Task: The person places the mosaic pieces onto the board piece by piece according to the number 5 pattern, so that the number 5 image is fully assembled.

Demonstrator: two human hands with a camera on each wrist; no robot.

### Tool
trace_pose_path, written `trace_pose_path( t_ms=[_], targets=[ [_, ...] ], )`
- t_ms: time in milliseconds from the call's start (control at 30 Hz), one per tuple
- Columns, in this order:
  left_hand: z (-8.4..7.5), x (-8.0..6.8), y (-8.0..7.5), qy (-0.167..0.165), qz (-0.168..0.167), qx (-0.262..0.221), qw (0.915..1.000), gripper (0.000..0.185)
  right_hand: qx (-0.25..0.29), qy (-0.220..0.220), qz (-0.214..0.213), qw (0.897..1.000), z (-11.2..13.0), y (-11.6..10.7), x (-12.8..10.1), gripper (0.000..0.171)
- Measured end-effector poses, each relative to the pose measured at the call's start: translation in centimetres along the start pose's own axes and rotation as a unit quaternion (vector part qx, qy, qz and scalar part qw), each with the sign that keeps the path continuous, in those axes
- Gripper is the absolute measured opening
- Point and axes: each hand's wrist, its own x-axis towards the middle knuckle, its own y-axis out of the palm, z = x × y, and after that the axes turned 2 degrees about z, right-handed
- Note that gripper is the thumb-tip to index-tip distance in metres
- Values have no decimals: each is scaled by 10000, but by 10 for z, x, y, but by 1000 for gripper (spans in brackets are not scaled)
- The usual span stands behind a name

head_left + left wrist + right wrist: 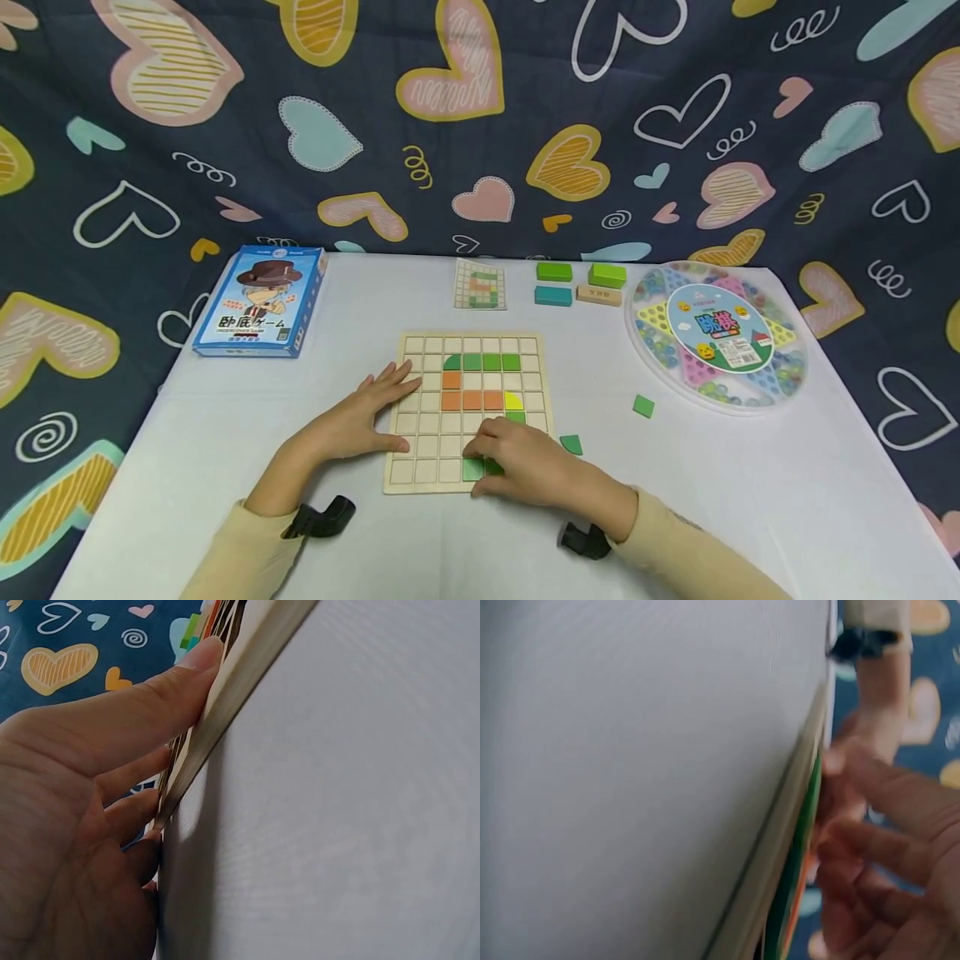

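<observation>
Head view: at lower centre of the frame, the left hand [352, 421] lies flat with straight fingers on the wooden grid board [420, 454], while the right hand [525, 467] presses a green tile [472, 469] into its bottom row with curled fingers.

A blue game box [260, 301] with a cartoon man in a hat lies on the white worktop [225, 433], at the back left. A small card [480, 283] with a square pattern lies at the back middle. Just to its right are 4 blocks: 2 green blocks [581, 272], a teal block [552, 295] and a tan block [598, 294]. A round clear case [718, 333] full of marbles sits at the back right. Behind it all hangs a dark cloth [480, 125] with many hearts on it.
</observation>
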Motion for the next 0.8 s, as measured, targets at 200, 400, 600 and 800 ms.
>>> trace_pose_path(
  t_ms=[200,400,600,800],
  targets=[
    [-1,2,0,9,10,61,10000,94,1060,325,-542,9923,-23,-12,-35,34],
    [-3,1,-2,3,8,1,10000,93,1382,966,-863,9819,-52,-23,-75,38],
    [-2,0,-2,3,45,-52,10000,93,1172,1400,-534,9817,-70,-24,-90,38],
    [-1,0,-1,14,38,-81,10000,93,846,1305,-379,9871,-77,-18,-88,31]
  ],
)
